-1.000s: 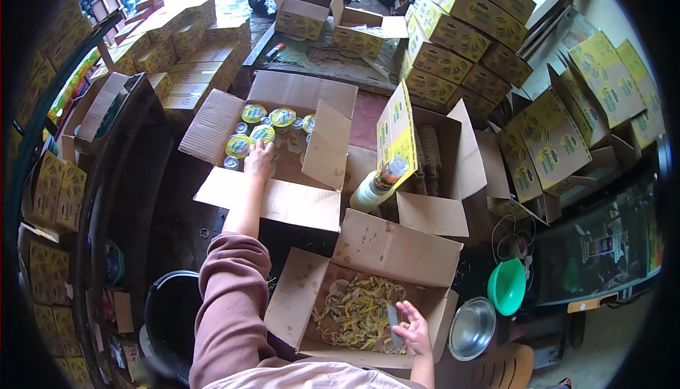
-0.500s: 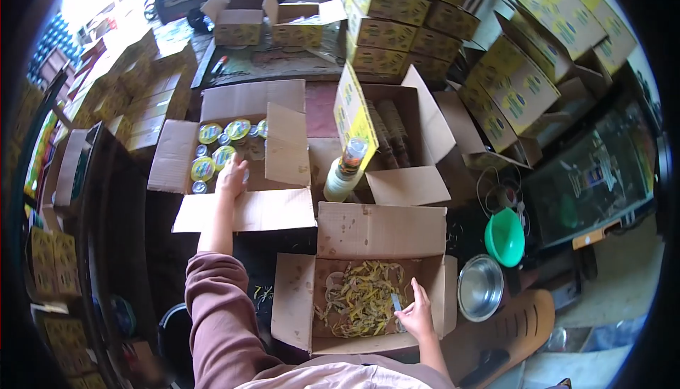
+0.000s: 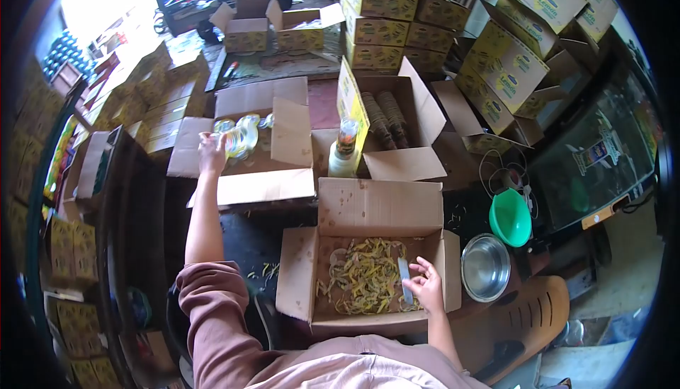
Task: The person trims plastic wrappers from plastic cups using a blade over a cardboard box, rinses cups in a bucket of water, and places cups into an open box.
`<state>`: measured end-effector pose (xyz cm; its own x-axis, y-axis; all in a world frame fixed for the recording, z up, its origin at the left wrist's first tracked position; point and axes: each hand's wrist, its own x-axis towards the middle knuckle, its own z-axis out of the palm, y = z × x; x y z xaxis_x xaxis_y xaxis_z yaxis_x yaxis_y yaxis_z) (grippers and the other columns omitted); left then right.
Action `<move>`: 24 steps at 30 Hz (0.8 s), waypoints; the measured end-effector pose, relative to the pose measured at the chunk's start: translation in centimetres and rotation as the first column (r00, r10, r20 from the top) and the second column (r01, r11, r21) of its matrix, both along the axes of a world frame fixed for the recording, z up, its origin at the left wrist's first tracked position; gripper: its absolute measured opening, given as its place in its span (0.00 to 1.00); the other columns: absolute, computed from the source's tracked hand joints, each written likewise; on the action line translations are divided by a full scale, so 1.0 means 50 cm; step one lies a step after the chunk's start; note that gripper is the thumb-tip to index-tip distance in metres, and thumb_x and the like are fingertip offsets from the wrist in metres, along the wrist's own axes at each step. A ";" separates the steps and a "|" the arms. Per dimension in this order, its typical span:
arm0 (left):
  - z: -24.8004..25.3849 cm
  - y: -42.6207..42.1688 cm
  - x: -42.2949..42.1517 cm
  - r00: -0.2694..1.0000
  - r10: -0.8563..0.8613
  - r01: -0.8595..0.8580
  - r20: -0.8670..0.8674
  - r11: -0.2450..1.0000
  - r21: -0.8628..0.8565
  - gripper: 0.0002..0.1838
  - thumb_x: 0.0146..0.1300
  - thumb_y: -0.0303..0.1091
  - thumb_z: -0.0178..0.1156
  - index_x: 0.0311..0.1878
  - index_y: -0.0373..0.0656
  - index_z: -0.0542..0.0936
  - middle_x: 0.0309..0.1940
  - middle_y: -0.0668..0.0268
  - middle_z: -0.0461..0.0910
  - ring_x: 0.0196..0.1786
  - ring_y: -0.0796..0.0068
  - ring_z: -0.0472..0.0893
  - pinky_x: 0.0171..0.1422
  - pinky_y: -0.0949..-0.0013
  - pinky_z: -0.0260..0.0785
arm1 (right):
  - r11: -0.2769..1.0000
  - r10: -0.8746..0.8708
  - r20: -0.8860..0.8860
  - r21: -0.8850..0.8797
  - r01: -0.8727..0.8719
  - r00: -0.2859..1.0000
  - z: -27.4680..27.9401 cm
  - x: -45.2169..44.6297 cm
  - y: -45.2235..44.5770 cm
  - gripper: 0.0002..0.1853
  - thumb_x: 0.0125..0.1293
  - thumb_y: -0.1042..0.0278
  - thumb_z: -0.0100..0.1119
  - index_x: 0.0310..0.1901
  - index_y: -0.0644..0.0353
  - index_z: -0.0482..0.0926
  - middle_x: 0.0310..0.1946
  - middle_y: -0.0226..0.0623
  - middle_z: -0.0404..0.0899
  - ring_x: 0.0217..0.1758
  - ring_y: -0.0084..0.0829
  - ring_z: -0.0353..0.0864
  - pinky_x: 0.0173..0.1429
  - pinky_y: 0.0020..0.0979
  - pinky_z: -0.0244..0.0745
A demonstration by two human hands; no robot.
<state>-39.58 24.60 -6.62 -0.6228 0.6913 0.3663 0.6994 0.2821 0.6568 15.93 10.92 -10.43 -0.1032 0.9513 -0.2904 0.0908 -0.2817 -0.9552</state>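
Note:
My left hand (image 3: 212, 154) is at the left side of an open cardboard box (image 3: 261, 186), its fingers closed round a clear cup. Beside it, clear cups with green and yellow lids (image 3: 243, 136) look smeared by motion. My right hand (image 3: 428, 286) is over the right side of a nearer open box (image 3: 380, 203), pinching a flat grey strip (image 3: 404, 277) between thumb and fingers, with other fingers raised. Yellow-green shreds (image 3: 363, 276) lie in that box, left of the strip.
A stack of cups (image 3: 343, 157) stands beside an open box (image 3: 404, 164) holding long stacks. At right are a metal bowl (image 3: 485, 267), a green bowl (image 3: 511, 218) and a slotted wooden chair (image 3: 520, 318). Stacked cartons (image 3: 386, 0) rise behind.
My left hand has moved left across the cups, which now look disturbed and blurred. The view has shifted. My right hand keeps the grey strip over the shreds.

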 end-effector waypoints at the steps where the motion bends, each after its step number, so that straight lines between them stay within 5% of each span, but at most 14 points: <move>1: 0.026 -0.029 0.019 0.981 0.066 -0.082 0.180 0.993 0.082 0.28 0.58 0.48 0.57 0.47 0.32 0.63 0.37 0.46 0.74 0.33 0.56 0.80 0.34 0.60 0.74 | 0.996 -0.058 -0.169 -0.075 0.046 0.984 -0.004 0.001 0.004 0.35 0.47 0.85 0.63 0.59 0.65 0.60 0.46 0.43 0.71 0.37 0.25 0.77 0.42 0.25 0.77; 2: 0.030 -0.051 0.027 0.910 -0.017 -0.121 0.413 0.945 0.305 0.28 0.58 0.50 0.57 0.46 0.32 0.62 0.37 0.51 0.74 0.26 0.63 0.80 0.26 0.66 0.75 | 0.980 -0.115 -0.329 -0.194 0.053 0.937 0.000 0.004 0.000 0.32 0.51 0.85 0.60 0.59 0.66 0.59 0.45 0.42 0.71 0.42 0.26 0.76 0.47 0.26 0.75; 3: 0.048 -0.081 0.040 0.747 -0.168 -0.135 0.644 0.909 0.394 0.29 0.57 0.51 0.58 0.45 0.33 0.62 0.39 0.53 0.73 0.30 0.66 0.80 0.33 0.68 0.77 | 0.966 -0.125 -0.472 -0.259 -0.002 0.873 -0.010 0.009 0.002 0.30 0.53 0.85 0.58 0.58 0.65 0.60 0.44 0.40 0.72 0.43 0.27 0.76 0.48 0.27 0.74; 5: 0.115 -0.146 0.123 0.516 -0.379 -0.183 0.768 0.828 0.531 0.29 0.57 0.49 0.58 0.48 0.33 0.62 0.43 0.52 0.71 0.39 0.64 0.79 0.43 0.67 0.76 | 0.946 -0.102 -0.566 -0.310 -0.097 0.818 -0.015 0.010 0.007 0.27 0.54 0.84 0.57 0.56 0.64 0.62 0.43 0.38 0.73 0.44 0.26 0.75 0.48 0.26 0.74; 8: 0.172 -0.229 0.267 -0.036 -0.789 -0.103 0.613 0.614 0.783 0.31 0.60 0.45 0.56 0.57 0.32 0.59 0.45 0.54 0.71 0.50 0.62 0.73 0.57 0.65 0.68 | 0.948 -0.044 -0.679 -0.260 -0.183 0.733 0.000 -0.019 0.030 0.23 0.54 0.83 0.57 0.52 0.62 0.65 0.44 0.34 0.72 0.44 0.23 0.75 0.49 0.22 0.72; 11: 0.206 -0.289 0.429 -0.270 -0.842 -0.202 0.467 0.524 0.827 0.28 0.58 0.36 0.52 0.59 0.33 0.59 0.50 0.51 0.68 0.47 0.64 0.73 0.56 0.63 0.68 | 0.966 0.021 -0.710 -0.168 -0.198 0.704 0.038 -0.039 0.043 0.20 0.55 0.83 0.57 0.49 0.60 0.68 0.39 0.30 0.74 0.41 0.20 0.76 0.45 0.18 0.73; 12: 0.193 -0.316 0.467 -0.271 -0.792 -0.018 0.547 0.572 0.820 0.30 0.54 0.38 0.52 0.58 0.32 0.59 0.48 0.53 0.70 0.42 0.63 0.75 0.55 0.57 0.68 | 0.966 0.014 -0.708 -0.173 -0.193 0.706 0.045 -0.034 0.039 0.19 0.55 0.83 0.57 0.48 0.59 0.69 0.38 0.29 0.75 0.39 0.20 0.76 0.43 0.18 0.73; 14: 0.143 -0.337 0.538 -0.486 -0.792 0.138 0.369 0.347 0.927 0.34 0.48 0.39 0.55 0.57 0.31 0.60 0.46 0.55 0.70 0.44 0.58 0.76 0.52 0.50 0.69 | 0.967 -0.001 -0.705 -0.183 -0.180 0.710 0.058 -0.024 0.033 0.17 0.55 0.83 0.56 0.47 0.58 0.70 0.35 0.28 0.76 0.37 0.18 0.77 0.40 0.16 0.74; 15: 0.165 -0.364 0.606 -0.544 -0.772 0.074 0.329 0.346 0.935 0.36 0.47 0.34 0.61 0.59 0.34 0.58 0.46 0.54 0.70 0.42 0.50 0.78 0.45 0.50 0.72 | 0.967 -0.012 -0.707 -0.188 -0.171 0.707 0.061 -0.017 0.026 0.16 0.55 0.83 0.56 0.46 0.58 0.71 0.34 0.27 0.76 0.36 0.18 0.77 0.39 0.16 0.74; 17: 0.125 -0.413 0.691 -0.558 -0.729 0.102 0.396 0.413 0.905 0.38 0.46 0.33 0.60 0.61 0.36 0.55 0.50 0.51 0.64 0.52 0.45 0.72 0.47 0.42 0.71 | 0.966 -0.054 -0.700 -0.218 -0.141 0.712 0.053 0.012 -0.001 0.15 0.56 0.82 0.56 0.45 0.57 0.71 0.33 0.26 0.77 0.34 0.18 0.78 0.36 0.15 0.73; 22: 0.053 -0.437 0.788 -0.543 -0.639 -0.082 0.545 0.687 0.722 0.30 0.51 0.32 0.60 0.58 0.40 0.62 0.44 0.59 0.72 0.47 0.63 0.76 0.47 0.55 0.72 | 0.947 -0.200 -0.649 -0.320 -0.024 0.734 0.022 0.077 -0.041 0.11 0.58 0.79 0.55 0.42 0.56 0.73 0.32 0.25 0.77 0.31 0.16 0.76 0.34 0.15 0.72; 24: 0.028 -0.433 0.791 -0.083 -0.599 0.165 0.796 0.780 0.604 0.29 0.51 0.32 0.62 0.56 0.40 0.64 0.41 0.62 0.74 0.43 0.70 0.77 0.46 0.64 0.72 | 0.964 -0.153 -0.605 -0.267 -0.018 0.781 0.034 0.097 -0.050 0.10 0.58 0.78 0.55 0.41 0.55 0.73 0.32 0.24 0.76 0.31 0.15 0.75 0.35 0.15 0.71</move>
